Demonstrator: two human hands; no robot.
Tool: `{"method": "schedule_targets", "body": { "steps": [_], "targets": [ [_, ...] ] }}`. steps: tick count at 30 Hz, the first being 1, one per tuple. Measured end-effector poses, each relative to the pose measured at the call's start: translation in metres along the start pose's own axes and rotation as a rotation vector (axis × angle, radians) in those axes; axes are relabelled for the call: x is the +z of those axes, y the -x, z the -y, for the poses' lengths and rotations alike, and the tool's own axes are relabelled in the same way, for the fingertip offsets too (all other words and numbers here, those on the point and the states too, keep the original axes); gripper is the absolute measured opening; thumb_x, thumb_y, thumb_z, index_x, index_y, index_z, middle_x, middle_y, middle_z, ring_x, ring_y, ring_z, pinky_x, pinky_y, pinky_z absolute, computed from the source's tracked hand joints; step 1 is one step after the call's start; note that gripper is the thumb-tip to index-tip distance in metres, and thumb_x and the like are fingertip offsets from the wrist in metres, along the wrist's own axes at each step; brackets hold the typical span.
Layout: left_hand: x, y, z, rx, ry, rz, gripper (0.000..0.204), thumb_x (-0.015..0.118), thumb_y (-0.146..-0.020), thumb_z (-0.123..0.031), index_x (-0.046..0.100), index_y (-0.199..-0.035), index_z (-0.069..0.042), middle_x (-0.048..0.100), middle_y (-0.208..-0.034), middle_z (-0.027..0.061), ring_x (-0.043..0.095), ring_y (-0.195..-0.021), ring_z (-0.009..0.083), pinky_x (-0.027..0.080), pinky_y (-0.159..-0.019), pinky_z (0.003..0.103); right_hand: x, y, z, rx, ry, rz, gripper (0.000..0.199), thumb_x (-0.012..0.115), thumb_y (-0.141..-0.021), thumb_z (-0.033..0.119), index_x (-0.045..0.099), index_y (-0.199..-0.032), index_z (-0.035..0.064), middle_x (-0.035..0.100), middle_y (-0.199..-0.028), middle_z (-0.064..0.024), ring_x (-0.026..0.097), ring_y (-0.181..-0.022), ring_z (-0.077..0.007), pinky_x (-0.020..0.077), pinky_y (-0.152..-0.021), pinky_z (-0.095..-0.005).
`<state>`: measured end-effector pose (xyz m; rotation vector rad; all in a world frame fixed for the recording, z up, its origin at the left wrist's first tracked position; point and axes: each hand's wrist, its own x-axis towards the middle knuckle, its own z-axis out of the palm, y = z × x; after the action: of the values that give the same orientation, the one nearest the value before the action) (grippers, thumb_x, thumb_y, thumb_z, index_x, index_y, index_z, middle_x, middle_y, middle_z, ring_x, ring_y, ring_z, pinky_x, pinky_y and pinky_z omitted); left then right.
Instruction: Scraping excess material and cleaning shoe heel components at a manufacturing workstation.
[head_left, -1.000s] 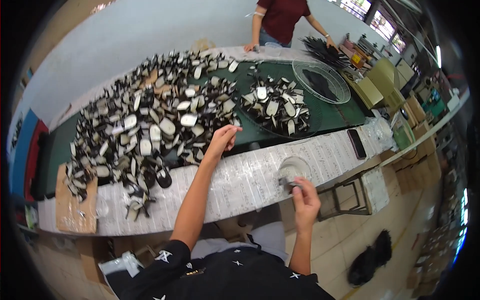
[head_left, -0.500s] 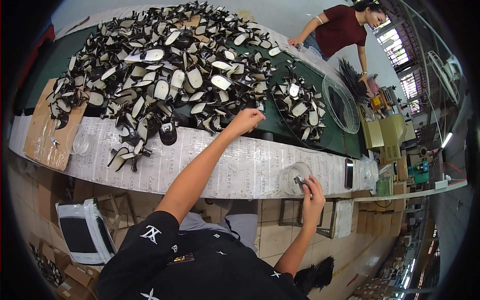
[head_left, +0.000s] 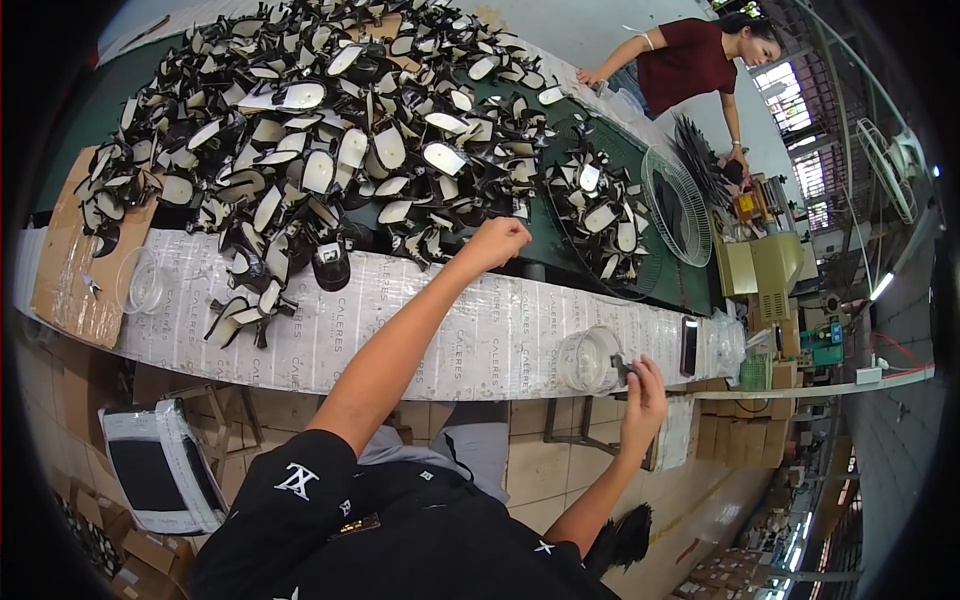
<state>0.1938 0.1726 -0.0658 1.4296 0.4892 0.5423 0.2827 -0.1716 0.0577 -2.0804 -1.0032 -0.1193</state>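
My left hand (head_left: pixel 499 243) is closed at the front edge of a large heap of black shoe parts with pale inner faces (head_left: pixel 385 150). Anything pinched in its fingertips is too small to make out. My right hand (head_left: pixel 645 392) is also closed, gripping a small dark tool (head_left: pixel 627 371) that looks like thread snips. The tool's tip is beside the rim of a clear round tub (head_left: pixel 588 362) standing on the wrapped table edge. To the right of the heap, a round wire tray (head_left: pixel 650 272) carries a smaller pile of the same parts.
Beyond the belt (head_left: pixel 540 215) stands a co-worker (head_left: pixel 690 65), one hand on the far edge. A white wire basket (head_left: pixel 683 225), phone (head_left: pixel 689 347) and green-yellow machine (head_left: pixel 765 262) lie right. At left are cardboard (head_left: pixel 75 260), a clear ring-shaped container (head_left: pixel 147 282) and a wrapped stool (head_left: pixel 165 470).
My right hand has moved slightly right, bringing the small dark tool to the tub's rim. My left hand stays nearly in place. The co-worker's hand by the machine has shifted a little.
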Motion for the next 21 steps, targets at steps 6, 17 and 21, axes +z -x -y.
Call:
{"method": "schedule_targets", "body": {
  "steps": [6,17,21],
  "targets": [
    [0.004,-0.002,0.003,0.005,-0.072,-0.004,0.026,0.056,-0.093,-0.021,0.068,-0.101,0.002,0.061,-0.066,0.0041,0.051,-0.047,0.0093,0.04,-0.043,0.026,-0.017,0.017,-0.01,0.169,-0.174,-0.168,0.025,0.059,-0.099,0.009,0.065,-0.119,-0.0045,0.063,-0.127,-0.0116,0.063,-0.105,-0.0178,0.053,-0.087,-0.0301],
    [0.003,0.007,-0.006,0.042,-0.213,-0.021,0.027,0.058,-0.092,-0.02,0.069,-0.099,0.004,0.065,-0.067,0.0092,0.06,-0.054,0.0155,0.047,-0.053,0.031,-0.009,0.044,-0.043,0.496,-0.845,-0.266,0.024,0.058,-0.101,0.012,0.062,-0.122,0.0015,0.065,-0.112,-0.0032,0.059,-0.087,-0.008,0.05,-0.078,-0.0246],
    [0.004,0.006,-0.006,0.053,-0.221,-0.01,0.026,0.057,-0.093,-0.019,0.067,-0.102,0.003,0.062,-0.066,0.0054,0.054,-0.05,0.0114,0.041,-0.048,0.029,-0.002,0.04,-0.056,0.547,-0.615,-0.309,0.023,0.061,-0.1,0.015,0.065,-0.118,0.0005,0.066,-0.11,-0.0035,0.059,-0.087,-0.0073,0.0501,-0.076,-0.0237]
  ]
}}
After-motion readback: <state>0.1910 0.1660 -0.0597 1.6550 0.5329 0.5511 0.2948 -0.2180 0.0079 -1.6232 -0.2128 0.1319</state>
